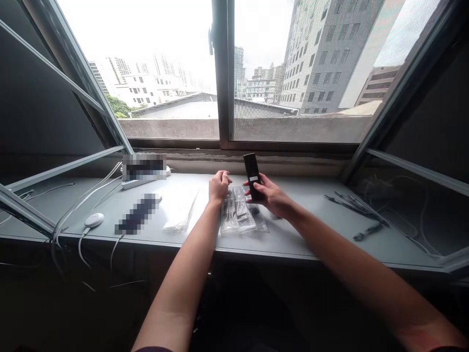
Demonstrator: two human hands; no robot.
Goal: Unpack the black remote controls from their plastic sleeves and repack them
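Note:
My right hand [273, 196] grips a slim black phone-like slab [251, 168] and keeps it upright above the desk, the thumb across its front. A small white label shows on the slab's face. To its left, my left hand [218, 187] is closed with the fingers curled in; whether anything is inside them is hidden. Below and between the hands lie clear plastic bags [238, 215] on the grey desk [293, 239]. Small items seem to be inside the bags, too unclear to name.
White packets [181, 210] lie left of my left forearm. Farther left are a blurred-out dark item [137, 214], a white round puck on a cable [94, 220] and a white power strip [144, 180]. Dark cables [355, 208] lie at right. Metal frames flank the desk; a window is behind.

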